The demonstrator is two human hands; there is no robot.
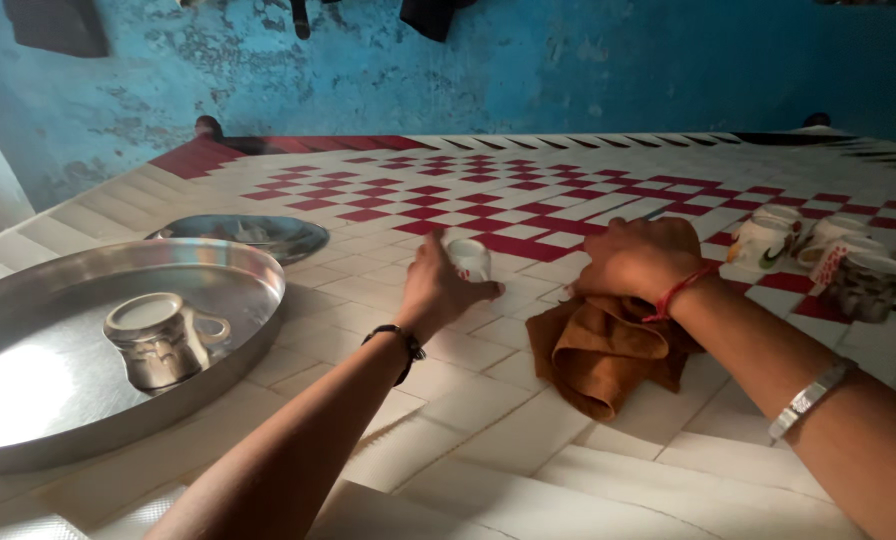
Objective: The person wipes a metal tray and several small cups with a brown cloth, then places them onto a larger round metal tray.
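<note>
The fingers of the left hand curl around a small white cup, holding it just above the woven surface with its mouth tipped away from the camera. A dark band sits on that wrist. The right hand lies just beside the cup, its fingers bent down and pressing on a crumpled brown cloth; whether they pinch the fabric or only rest on it I cannot tell. A red thread circles that wrist and a metal bangle rides further up the forearm.

Both hands work over a woven bed of broad cream straps, with a red and white checked pattern toward the far end. To the left, a large round steel tray rests on the straps and carries one cup standing upside down, handle to the right. Behind the tray lies a smaller steel plate. To the right, well apart from the hands, a cluster of patterned cups stands together. A blue wall rises behind the bed.
</note>
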